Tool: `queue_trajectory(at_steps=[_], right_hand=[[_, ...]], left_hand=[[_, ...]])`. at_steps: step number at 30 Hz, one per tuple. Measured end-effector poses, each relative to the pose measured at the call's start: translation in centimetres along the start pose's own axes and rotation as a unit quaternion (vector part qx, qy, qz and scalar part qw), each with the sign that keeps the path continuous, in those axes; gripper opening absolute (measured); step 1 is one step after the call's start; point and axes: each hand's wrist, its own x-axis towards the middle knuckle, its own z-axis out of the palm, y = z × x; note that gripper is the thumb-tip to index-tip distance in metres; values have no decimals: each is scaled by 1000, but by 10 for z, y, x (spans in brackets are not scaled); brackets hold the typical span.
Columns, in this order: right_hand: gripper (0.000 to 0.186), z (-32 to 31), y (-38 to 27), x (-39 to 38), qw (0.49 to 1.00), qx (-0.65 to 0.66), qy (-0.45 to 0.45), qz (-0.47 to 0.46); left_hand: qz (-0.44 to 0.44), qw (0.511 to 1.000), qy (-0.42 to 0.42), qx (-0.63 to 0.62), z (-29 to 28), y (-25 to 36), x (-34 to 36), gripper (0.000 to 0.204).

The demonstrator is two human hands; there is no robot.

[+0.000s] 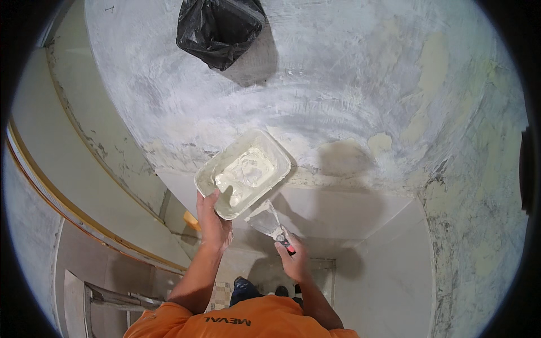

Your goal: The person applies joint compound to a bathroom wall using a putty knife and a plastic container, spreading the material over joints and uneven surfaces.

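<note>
My left hand (214, 225) is closed on the near left edge of a pale rectangular plastic tub (276, 147), its thumb over the rim. Cream-coloured filler paste (248, 169) coats the bottom and walls of the tub, which is tipped so its inside shows. In my right hand (295, 260) is a putty knife (264, 221) with a wide metal blade and a dark and red handle. Paste clings to the blade's far end. The blade is close to the tub's near right corner; whether they touch I cannot tell.
A container lined with a black plastic bag (222, 34) stands at the top. Grey, patchily plastered wall (360, 84) spreads beyond the tub and down the right side. At left runs a curved yellowish edge strip (73, 194), with a metal frame (112, 297) at lower left.
</note>
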Motion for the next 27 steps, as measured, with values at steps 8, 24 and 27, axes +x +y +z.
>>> queue_trajectory(at_steps=[8,24,27], right_hand=[[39,-42,-25,-7,992,26,72,97],[39,-74,-103,-3,986,-155,56,-19],[39,-81,-133,11,977,-207,-10,-43]], left_hand=[[90,988,-15,121,-4,-6,0,59],[310,883,-183,301,-21,-37,3,85],[299,877,-206,314,-23,-34,3,85]])
